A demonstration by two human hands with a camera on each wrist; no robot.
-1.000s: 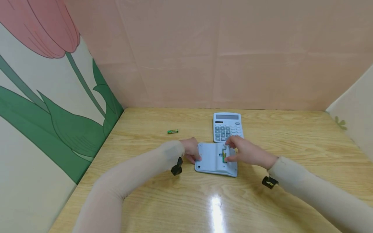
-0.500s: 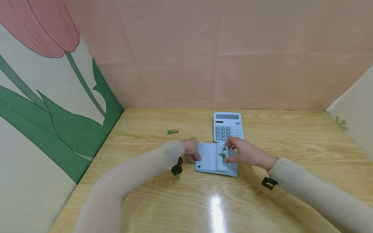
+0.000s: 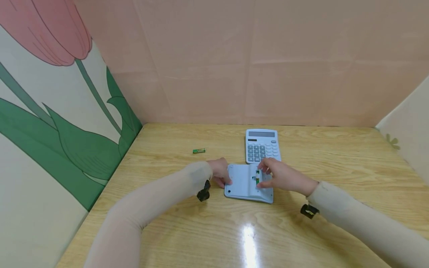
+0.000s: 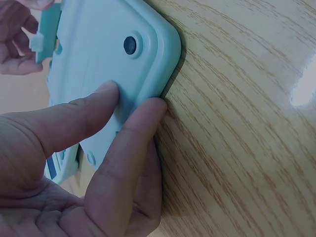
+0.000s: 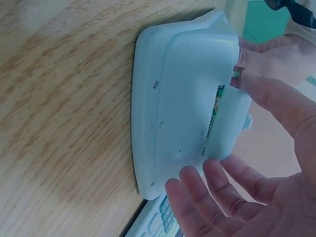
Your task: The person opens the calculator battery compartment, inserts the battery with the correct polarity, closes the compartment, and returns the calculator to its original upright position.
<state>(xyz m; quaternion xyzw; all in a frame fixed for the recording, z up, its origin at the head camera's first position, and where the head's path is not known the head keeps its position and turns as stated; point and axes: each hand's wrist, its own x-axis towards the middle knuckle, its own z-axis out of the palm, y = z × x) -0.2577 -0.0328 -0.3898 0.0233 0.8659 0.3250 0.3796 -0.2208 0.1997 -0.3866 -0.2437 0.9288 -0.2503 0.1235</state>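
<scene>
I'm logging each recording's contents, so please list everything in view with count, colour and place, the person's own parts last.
Wood-grain table: 1, light brown, foreground
Face-down calculator: 1, pale blue, mid-table
Face-up calculator: 1, pale blue, grey keys, just beyond it
Loose battery: 1, green, on table, left of both calculators
Inserted battery: 1 visible, green, in the face-down calculator's back
Battery cover: 1, pale blue, tilted up there
Backdrop sheet: 1, pink, behind table
Tulip-print panel: 1, white, pink and green, left
Right panel: 1, off-white, right
Wrist devices: 2, black, one per wrist
Sleeves: 2, beige, both arms
Left grip: 1, bare, pinching face-down calculator's edge
Right grip: 1, bare, pinching battery cover
</scene>
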